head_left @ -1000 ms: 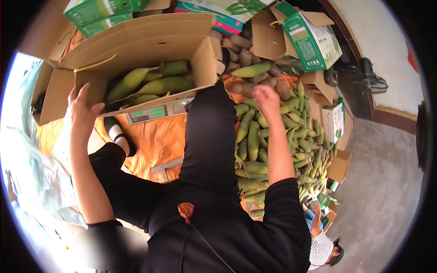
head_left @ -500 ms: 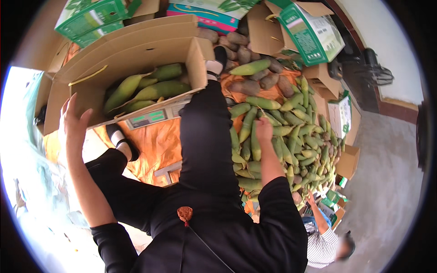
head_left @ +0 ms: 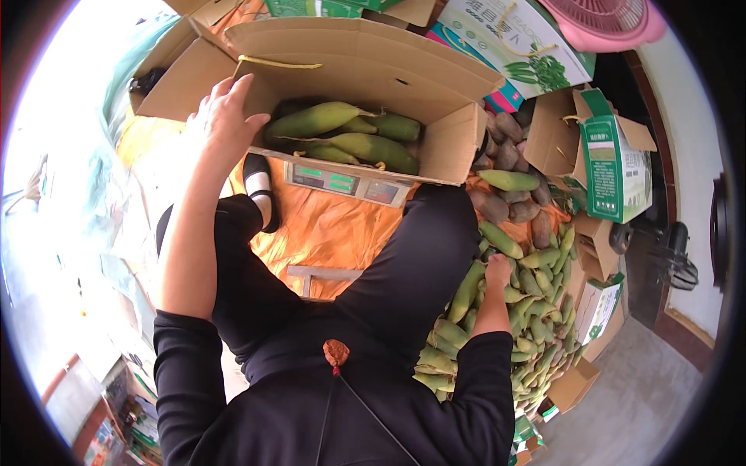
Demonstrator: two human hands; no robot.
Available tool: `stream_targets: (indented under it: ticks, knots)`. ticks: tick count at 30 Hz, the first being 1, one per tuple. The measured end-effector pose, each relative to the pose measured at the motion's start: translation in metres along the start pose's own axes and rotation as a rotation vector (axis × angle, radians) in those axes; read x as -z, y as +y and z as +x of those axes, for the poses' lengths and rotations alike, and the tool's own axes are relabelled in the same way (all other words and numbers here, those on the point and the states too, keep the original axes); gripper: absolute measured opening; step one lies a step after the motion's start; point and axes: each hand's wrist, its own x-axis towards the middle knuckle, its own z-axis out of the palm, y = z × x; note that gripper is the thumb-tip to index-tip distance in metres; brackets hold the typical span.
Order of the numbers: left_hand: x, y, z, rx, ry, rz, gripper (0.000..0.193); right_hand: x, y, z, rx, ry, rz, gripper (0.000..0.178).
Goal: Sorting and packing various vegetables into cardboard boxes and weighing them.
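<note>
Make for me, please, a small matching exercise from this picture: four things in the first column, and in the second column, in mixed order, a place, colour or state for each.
Column one
1. left hand
2. scale
3. ground sheet
4. right hand

Column two
A. orange
B. at the pile of green radishes
C. at the left edge of the open cardboard box
D. has a display lit green

Right pairs: 1-C, 2-D, 3-A, 4-B
</note>
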Motion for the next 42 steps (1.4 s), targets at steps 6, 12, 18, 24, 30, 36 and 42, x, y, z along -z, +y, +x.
stream_targets:
  ticks: [6,12,18,24,30,36,42]
  knots:
    - [0.004,0.003,-0.003,0.022,-0.04,0.064,0.06,-0.007,0.011,0.0,0.092,0.079,0.074,0.038]
    - [0.003,-0.001,-0.003,0.022,-0.024,0.021,0.065,-0.006,0.013,0.007,0.205,0.211,0.099,0.031]
    - [-0.001,-0.004,-0.002,0.028,-0.011,0.032,0.065,-0.003,0.006,0.017,0.048,0.171,0.163,0.022]
    - [-0.002,-0.002,-0.003,-0.003,0.019,0.048,0.064,-0.008,0.028,0.016,0.076,0.19,0.423,0.018]
    - [0.006,0.001,-0.008,-0.002,0.04,0.046,0.058,-0.004,0.039,-0.01,-0.059,0.328,0.936,0.018]
    - [0.009,0.003,-0.009,-0.023,0.046,0.035,0.058,0.038,0.065,-0.035,-0.087,0.422,1.392,0.018]
    - [0.012,0.003,-0.011,-0.025,0.054,0.002,0.057,0.131,0.008,-0.081,0.199,0.511,1.477,0.019]
